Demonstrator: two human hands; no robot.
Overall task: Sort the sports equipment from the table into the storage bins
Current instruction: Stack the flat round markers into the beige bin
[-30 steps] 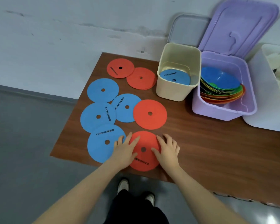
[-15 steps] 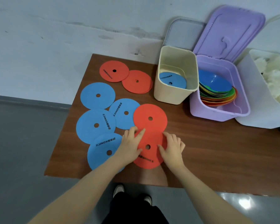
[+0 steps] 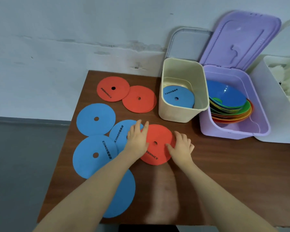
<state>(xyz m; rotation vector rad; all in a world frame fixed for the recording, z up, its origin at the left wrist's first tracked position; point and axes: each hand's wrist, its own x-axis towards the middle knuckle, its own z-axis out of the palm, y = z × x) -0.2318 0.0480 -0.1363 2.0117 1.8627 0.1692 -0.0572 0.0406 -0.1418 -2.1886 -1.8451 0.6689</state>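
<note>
Flat round markers lie on the brown table point(image 3: 233, 173). My left hand point(image 3: 137, 140) and my right hand point(image 3: 181, 148) press on opposite edges of a red disc point(image 3: 157, 148), which covers a second red disc beneath it. Two more red discs point(image 3: 113, 88) point(image 3: 139, 101) overlap at the back. Blue discs point(image 3: 96, 119) point(image 3: 120, 132) point(image 3: 95, 155) lie on the left, and another blue disc point(image 3: 122, 195) is partly hidden under my left forearm. The cream bin point(image 3: 174, 114) holds one blue disc point(image 3: 178, 97).
A purple bin point(image 3: 234, 131) right of the cream one holds a stack of coloured cones point(image 3: 229, 101), its lid point(image 3: 241, 39) leaning on the wall. A white bin point(image 3: 266, 97) with white fluffy material stands at the far right. The table's left and front edges drop to the floor.
Both hands slid the near red disc away from me until it came to lie over the red disc in the middle. The camera view shifted forward.
</note>
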